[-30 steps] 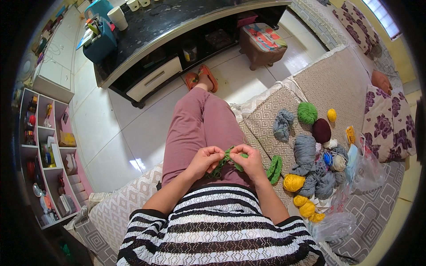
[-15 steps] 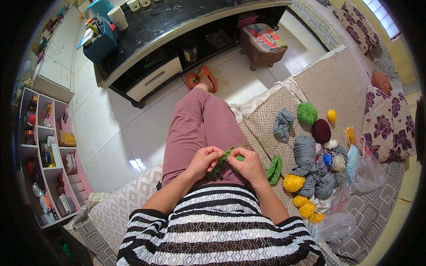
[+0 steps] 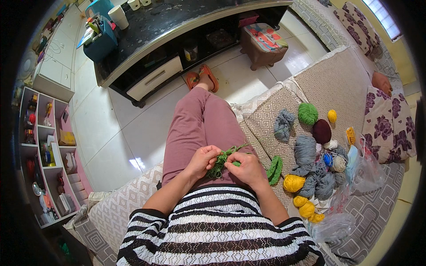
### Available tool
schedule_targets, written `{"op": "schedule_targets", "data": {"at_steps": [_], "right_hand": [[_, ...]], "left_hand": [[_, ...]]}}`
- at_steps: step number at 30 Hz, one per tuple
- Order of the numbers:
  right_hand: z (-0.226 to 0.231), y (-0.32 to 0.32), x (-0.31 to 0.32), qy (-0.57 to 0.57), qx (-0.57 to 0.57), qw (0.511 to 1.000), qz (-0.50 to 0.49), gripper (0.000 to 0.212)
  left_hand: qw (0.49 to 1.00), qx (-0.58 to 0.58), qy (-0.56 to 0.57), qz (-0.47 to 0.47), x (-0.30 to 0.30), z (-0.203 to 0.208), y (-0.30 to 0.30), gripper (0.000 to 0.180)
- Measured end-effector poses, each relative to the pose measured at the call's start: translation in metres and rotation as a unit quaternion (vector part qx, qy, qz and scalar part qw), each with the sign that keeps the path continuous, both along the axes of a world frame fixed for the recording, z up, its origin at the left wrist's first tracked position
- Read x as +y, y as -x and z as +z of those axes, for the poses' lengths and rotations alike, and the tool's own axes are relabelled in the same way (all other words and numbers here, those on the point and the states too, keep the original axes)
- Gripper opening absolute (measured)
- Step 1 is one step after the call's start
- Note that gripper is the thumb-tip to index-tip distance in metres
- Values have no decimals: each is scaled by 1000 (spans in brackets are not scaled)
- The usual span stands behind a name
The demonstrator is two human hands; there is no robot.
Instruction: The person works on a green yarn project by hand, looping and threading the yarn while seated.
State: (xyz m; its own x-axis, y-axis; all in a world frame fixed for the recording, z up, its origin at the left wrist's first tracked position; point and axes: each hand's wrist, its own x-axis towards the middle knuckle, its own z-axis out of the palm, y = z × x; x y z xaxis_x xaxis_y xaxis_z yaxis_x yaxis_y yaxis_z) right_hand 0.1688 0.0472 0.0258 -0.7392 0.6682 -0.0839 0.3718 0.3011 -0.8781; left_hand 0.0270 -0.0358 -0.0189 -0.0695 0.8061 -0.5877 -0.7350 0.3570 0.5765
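A loose tangle of green yarn (image 3: 218,169) lies on my lap between my hands. My left hand (image 3: 204,160) is closed, pinching strands at the tangle's left side. On its right side my right hand (image 3: 246,167) is also closed on the yarn, thumb and fingers pressed together, and a bit of green shows under the fingers. Strands stick up between the two hands. Just right of my thigh, a green knitted or crocheted strip (image 3: 274,170) rests on the sofa. How each strand runs through my fingers is too small to tell.
Right of me on the patterned sofa (image 3: 328,84) lie a green ball (image 3: 307,114), several grey skeins (image 3: 305,150), yellow balls (image 3: 293,183), a maroon ball (image 3: 321,131) and plastic bags (image 3: 369,170). A black-topped table (image 3: 177,17) stands ahead, a stool (image 3: 264,44) beside it, shelves (image 3: 49,155) at left.
My right hand has turned and shifted slightly down, its fingers now more curled over the yarn. My left hand stays almost in place, still holding strands.
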Motion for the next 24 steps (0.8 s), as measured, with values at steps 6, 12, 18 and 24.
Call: {"op": "schedule_targets", "data": {"at_steps": [6,12,18,24], "right_hand": [[-2,-1,1,23,-1,1000,13,10],[-12,-4,4,51,46,996,-58,10],[-13,-3,4,54,18,997,-55,11],[-17,-3,5,48,7,998,-41,11]], "left_hand": [[999,-52,-2,-8,-1,1,1,11],[992,-113,-8,-47,0,8,4,14],[966,-238,-30,-101,-3,5,8,17],[941,-311,-92,-94,-6,-1,13,26]]}}
